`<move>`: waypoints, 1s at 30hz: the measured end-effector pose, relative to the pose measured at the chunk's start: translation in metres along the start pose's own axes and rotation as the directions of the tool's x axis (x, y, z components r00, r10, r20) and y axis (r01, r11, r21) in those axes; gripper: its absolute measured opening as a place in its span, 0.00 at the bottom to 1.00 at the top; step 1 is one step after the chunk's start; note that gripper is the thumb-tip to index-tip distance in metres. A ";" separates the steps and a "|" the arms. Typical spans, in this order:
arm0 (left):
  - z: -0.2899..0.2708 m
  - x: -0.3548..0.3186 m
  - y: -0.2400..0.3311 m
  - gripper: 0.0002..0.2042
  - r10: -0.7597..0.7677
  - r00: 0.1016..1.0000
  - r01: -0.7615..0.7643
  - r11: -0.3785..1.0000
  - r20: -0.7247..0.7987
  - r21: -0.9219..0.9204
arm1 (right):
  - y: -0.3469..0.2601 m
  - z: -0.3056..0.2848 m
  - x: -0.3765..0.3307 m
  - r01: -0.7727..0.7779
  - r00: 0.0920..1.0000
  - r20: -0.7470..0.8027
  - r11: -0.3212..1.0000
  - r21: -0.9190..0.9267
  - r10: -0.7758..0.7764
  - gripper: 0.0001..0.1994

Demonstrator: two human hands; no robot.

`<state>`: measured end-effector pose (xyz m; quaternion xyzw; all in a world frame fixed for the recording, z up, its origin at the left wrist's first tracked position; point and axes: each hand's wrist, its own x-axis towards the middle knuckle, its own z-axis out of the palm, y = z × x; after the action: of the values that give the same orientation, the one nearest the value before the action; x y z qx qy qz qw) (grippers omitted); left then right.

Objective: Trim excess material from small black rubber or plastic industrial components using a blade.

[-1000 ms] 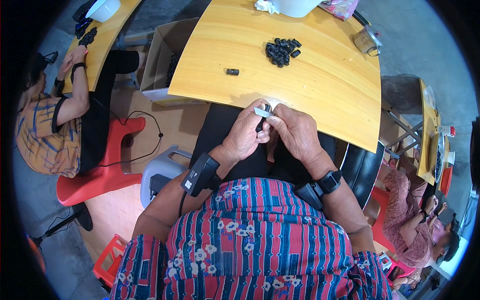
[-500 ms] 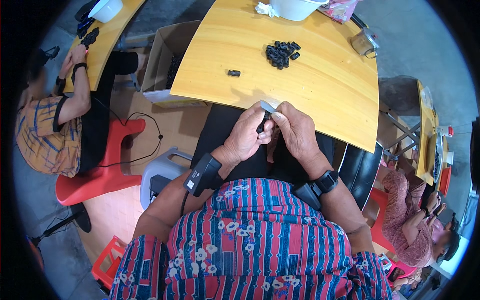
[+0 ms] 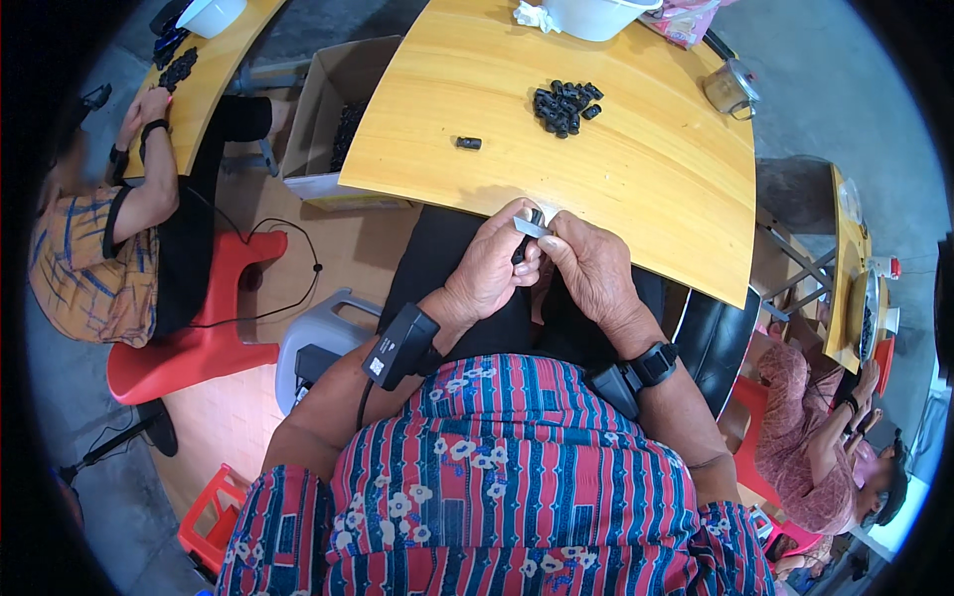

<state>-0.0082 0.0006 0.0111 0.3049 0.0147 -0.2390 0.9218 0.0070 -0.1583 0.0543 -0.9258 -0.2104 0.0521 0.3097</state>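
Observation:
My left hand point(image 3: 487, 266) is closed around a small black cylindrical plastic piece point(image 3: 537, 216), just off the near edge of the table. My right hand point(image 3: 599, 266) pinches a short grey metal blade point(image 3: 530, 228) between thumb and fingers. The blade lies across the black piece, its tip pointing left toward my left fingers. Part of the piece shows above the blade and part below; my fingers hide the rest. Beyond my hands, one similar black piece point(image 3: 468, 143) lies alone on the yellow wooden table point(image 3: 656, 189), left of a heap of black pieces point(image 3: 563, 111).
At the table's far side are a white basin point(image 3: 596, 20), a pink bag point(image 3: 686, 22) and a lidded metal mug point(image 3: 730, 87). A cardboard box point(image 3: 323, 124) of black pieces stands left of the table. Beside me is a grey stool point(image 3: 316, 338). Other people sit on both sides.
The blade has tilted and moved slightly down across the black piece, whose upper end now shows above it. The co-worker at the right has shifted their arms.

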 end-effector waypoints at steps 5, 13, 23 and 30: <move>0.001 0.000 0.000 0.08 -0.015 1.000 0.015 1.000 -0.027 -0.002 | -0.003 0.001 0.001 -0.019 1.000 -0.005 1.000 -0.007 0.019 0.15; 0.000 0.002 -0.002 0.10 -0.018 1.000 0.019 1.000 -0.007 0.010 | -0.009 0.000 0.005 -0.112 0.994 -0.018 0.993 -0.035 0.112 0.13; -0.003 0.002 -0.004 0.13 0.023 0.999 -0.023 1.000 0.042 -0.019 | 0.004 -0.001 -0.001 -0.012 0.974 -0.181 0.831 0.556 0.135 0.08; -0.005 0.002 -0.005 0.12 0.029 0.999 -0.028 0.999 0.031 -0.031 | -0.001 0.011 -0.003 0.076 0.981 -0.190 0.811 0.581 0.044 0.13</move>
<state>-0.0079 -0.0008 0.0035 0.2874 -0.0005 -0.2304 0.9297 0.0011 -0.1526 0.0459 -0.7843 -0.1606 0.0208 0.5989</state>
